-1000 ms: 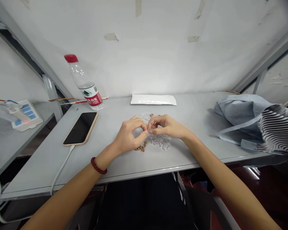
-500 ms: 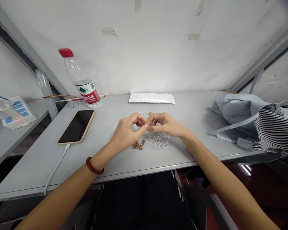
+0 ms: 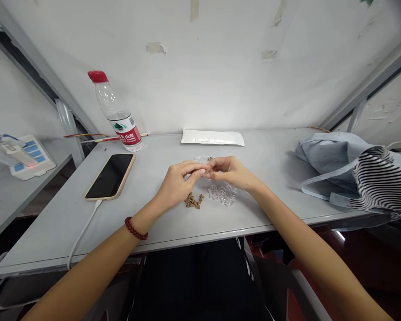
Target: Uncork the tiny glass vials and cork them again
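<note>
Over the grey table (image 3: 147,209), left hand (image 3: 177,183) and right hand (image 3: 232,174) tip to tip, fingers of both pinched together on something too small to tell, small brown beads (image 3: 194,201) and clear plastic beads (image 3: 222,194) just beneath

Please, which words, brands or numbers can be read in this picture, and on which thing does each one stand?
"SPRING": white letters on the red label of the water bottle.
Chinese characters above it on the same label: too small to read with certainty.
No readable text on the phone, the white packet or the power strip.
</note>
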`<state>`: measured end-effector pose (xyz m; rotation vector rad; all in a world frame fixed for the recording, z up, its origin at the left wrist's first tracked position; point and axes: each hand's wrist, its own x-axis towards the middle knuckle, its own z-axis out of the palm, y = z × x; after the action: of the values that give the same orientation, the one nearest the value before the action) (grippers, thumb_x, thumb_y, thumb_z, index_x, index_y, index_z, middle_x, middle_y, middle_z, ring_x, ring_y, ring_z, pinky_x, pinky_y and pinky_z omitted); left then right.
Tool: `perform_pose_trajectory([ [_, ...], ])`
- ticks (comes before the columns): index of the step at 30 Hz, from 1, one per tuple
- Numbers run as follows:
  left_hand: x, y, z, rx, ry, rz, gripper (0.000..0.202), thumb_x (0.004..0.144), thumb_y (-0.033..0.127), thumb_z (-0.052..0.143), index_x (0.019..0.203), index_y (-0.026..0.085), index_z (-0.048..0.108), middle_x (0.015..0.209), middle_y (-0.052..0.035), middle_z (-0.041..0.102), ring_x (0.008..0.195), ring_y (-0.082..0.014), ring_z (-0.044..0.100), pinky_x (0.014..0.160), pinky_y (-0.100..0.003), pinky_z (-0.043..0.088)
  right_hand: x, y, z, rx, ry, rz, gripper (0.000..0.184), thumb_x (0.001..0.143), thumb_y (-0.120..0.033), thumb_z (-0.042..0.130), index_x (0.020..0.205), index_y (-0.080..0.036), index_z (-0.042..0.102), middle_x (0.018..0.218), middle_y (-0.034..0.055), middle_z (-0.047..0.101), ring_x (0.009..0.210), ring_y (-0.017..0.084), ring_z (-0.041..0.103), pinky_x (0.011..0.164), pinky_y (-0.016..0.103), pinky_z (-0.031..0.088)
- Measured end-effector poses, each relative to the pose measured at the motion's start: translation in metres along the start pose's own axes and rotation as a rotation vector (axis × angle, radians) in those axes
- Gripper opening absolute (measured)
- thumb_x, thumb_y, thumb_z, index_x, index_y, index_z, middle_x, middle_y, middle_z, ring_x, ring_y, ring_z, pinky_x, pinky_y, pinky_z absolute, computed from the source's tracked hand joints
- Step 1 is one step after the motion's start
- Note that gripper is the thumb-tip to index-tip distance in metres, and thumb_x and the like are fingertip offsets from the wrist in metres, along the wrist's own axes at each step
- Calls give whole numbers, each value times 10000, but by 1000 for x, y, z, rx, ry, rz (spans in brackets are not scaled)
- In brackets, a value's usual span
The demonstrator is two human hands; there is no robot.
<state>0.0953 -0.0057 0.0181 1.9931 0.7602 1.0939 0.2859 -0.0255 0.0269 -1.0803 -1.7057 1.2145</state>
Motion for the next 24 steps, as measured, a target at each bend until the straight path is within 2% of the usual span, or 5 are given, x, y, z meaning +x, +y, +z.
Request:
perform_pose_trajectory([
  [3,0,0,-1,23,-1,5,178,869,198,578,958,204,731,894,-31,718,817,-156,647,723,-291,500,0,1,0,45,25,26,153,728,-282,703,824,-164,684,759,12,624,697,118,534,666,284,416],
  [8,0,0,-1,45,33,38,134,836,185,614,889,204,735,878,-36,713,812,-155,637,679,-281,502,0,1,-1,75,17,42,123,713,-258,708,793,-167,685,727,4,619,682,112,536,658,280,419],
  [16,1,2,-2,166,10,188,146,822,157,596,883,197,723,860,-44,719,809,-164,621,604,-262,501,1,4,-2,-3,-9,45,85,735,-245,674,767,-168,692,718,2,609,666,102,513,634,264,415],
  [24,2,0,-3,159,16,191,118,823,129,620,840,177,726,828,-48,714,793,-166,619,649,-278,506,1,4,-1,64,-12,58,80,718,-219,686,772,-166,711,692,-2,615,666,105,530,638,265,418],
])
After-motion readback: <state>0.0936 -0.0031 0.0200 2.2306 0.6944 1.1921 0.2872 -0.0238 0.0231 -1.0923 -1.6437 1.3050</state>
